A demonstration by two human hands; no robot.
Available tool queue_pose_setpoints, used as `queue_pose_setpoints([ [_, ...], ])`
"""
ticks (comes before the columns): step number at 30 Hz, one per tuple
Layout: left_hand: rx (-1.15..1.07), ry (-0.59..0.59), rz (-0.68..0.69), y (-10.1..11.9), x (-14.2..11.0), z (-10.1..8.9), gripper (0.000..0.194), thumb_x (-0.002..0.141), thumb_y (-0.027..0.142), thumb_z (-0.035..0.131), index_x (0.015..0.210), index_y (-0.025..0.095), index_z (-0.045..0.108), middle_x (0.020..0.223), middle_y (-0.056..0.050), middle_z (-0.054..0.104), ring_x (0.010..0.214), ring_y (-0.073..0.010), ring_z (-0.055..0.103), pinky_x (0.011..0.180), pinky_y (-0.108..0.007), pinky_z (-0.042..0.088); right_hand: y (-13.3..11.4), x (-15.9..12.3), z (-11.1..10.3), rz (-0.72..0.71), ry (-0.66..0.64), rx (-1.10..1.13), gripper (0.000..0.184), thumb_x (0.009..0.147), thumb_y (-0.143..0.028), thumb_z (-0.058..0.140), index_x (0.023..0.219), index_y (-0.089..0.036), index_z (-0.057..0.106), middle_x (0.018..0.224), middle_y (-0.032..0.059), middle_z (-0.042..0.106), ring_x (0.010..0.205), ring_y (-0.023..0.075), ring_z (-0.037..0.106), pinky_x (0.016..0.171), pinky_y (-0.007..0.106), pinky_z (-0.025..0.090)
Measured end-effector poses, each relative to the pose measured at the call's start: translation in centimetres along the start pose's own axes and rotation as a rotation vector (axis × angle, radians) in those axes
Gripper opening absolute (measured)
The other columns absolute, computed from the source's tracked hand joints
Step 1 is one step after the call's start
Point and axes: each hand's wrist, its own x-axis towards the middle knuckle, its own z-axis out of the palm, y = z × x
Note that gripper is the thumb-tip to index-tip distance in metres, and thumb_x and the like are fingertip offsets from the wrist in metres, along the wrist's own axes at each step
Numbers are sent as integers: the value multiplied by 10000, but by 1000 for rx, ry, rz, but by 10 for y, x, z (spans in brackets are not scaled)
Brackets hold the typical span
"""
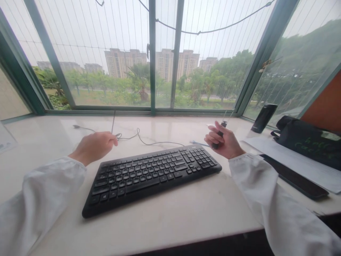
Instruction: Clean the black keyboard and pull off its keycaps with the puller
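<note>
Left hand (93,147) closed on a thin black cable (157,144); right hand (223,140) curled around a small black cylindrical plug (218,134); black plastic keyboard (151,179) lies between both hands.

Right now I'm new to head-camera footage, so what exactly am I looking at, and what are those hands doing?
This picture comes from a camera worn on a person's head, looking forward and down. The two bare hands in white sleeves are theirs. The right hand grips a small black plug-like object. The curled left hand is at a thin dark cable. A flat black keyboard lies on the pale marble counter, with a soft black bag further right.
</note>
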Motion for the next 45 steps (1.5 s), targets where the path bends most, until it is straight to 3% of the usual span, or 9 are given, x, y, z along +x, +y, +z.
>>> queue_pose_setpoints([
  [5,21,-8,54,3,-2,2,325,891,261,402,879,303,724,1079,68,702,839,-207,596,761,-343,425,13,9,-10,-47,22,-168,576,827,-719,514,549,-232,384,569,14,440,555,160,413,508,299,364],
  [10,41,-1,129,11,-6,4,283,881,245,437,867,295,716,1041,102,700,801,-171,596,732,-292,409,27,16,-17,153,74,-318,619,800,-760,501,640,-179,646,444,-8,409,404,88,218,427,251,90],
  [18,67,-49,197,17,-5,9,289,851,235,431,843,292,714,976,79,710,798,-184,616,686,-283,404,28,16,-15,178,115,-314,659,762,-767,556,585,-145,680,477,54,547,376,71,264,390,263,48],
  [22,40,-64,204,18,-6,10,288,840,237,434,820,298,715,981,63,713,795,-211,629,733,-329,443,30,13,-11,146,53,-380,648,782,-760,554,654,-140,696,554,56,587,414,75,364,357,248,135],
  [28,4,-47,231,17,-4,14,296,811,218,432,774,313,710,953,40,720,783,-233,648,708,-354,455,26,4,-1,-109,11,-618,480,848,-644,586,1088,-230,610,579,-21,595,477,111,526,424,222,397],
  [31,-15,-48,242,17,-4,13,300,807,234,426,768,304,715,956,25,721,783,-231,649,700,-351,459,26,6,-5,-146,15,-546,352,829,-457,689,1051,-260,498,709,-25,640,597,134,596,512,255,493],
  [34,-11,-44,255,18,-5,12,308,813,253,415,767,302,716,941,23,721,789,-224,647,688,-339,457,28,10,-11,-108,14,-391,476,748,-257,719,1115,-284,418,964,6,663,831,183,658,655,351,571],
  [39,-23,-46,261,21,-7,10,319,834,260,406,765,301,714,930,28,718,778,-207,638,678,-326,448,24,8,-7,-22,-50,-337,381,855,-356,593,1201,-254,470,1072,68,629,957,226,651,685,356,569],
  [45,-18,-41,281,20,-7,12,321,831,247,406,759,301,713,920,25,715,763,-205,636,679,-331,453,28,5,2,-154,-164,-572,366,884,-416,627,1178,-270,467,985,23,553,846,181,640,604,287,505],
])
